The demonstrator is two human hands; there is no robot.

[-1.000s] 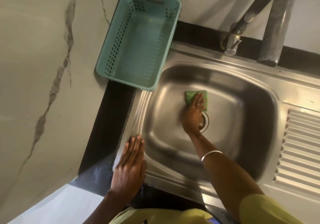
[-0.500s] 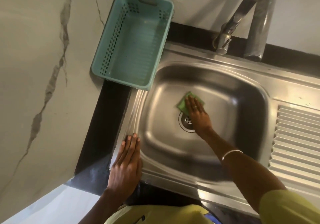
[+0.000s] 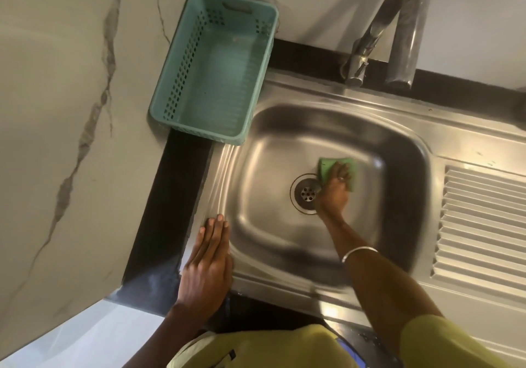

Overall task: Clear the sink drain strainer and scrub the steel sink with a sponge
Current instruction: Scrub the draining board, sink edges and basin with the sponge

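Right hand (image 3: 334,188) presses flat on the green sponge (image 3: 337,169) at frame centre, on the steel sink (image 3: 284,154) floor just right of the drain strainer (image 3: 306,194), apparently clear. Left hand (image 3: 209,262) lies open and empty, fingers together, on the sink's lower-left rim.

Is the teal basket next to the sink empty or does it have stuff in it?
Empty. The teal basket stands upright beside the sink, and only its bare ribbed floor shows inside.
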